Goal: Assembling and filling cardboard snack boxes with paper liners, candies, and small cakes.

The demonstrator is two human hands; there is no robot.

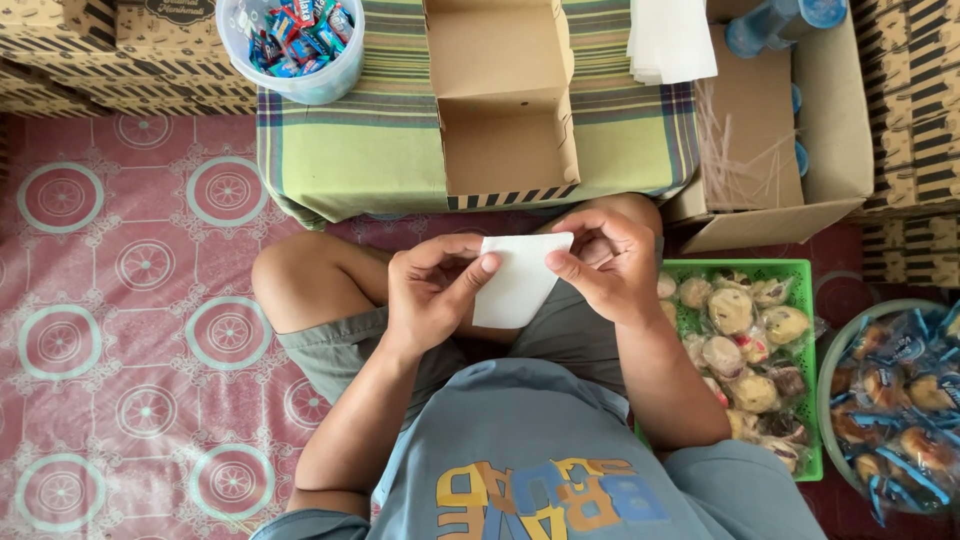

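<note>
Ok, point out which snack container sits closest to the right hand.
The green basket of wrapped cakes, just beside the right hand. The round bowl lies farther right; the candy tub stands far off on the cloth.

One view only, worn on the head, looking straight down over the person's own chest and crossed legs; both hands sit close, mid-frame; the top edge reaches the cloth-covered surface (380, 150) ahead; the patterned floor mat (130, 300) fills the left; the green basket (805, 300) sits at the right.
</note>
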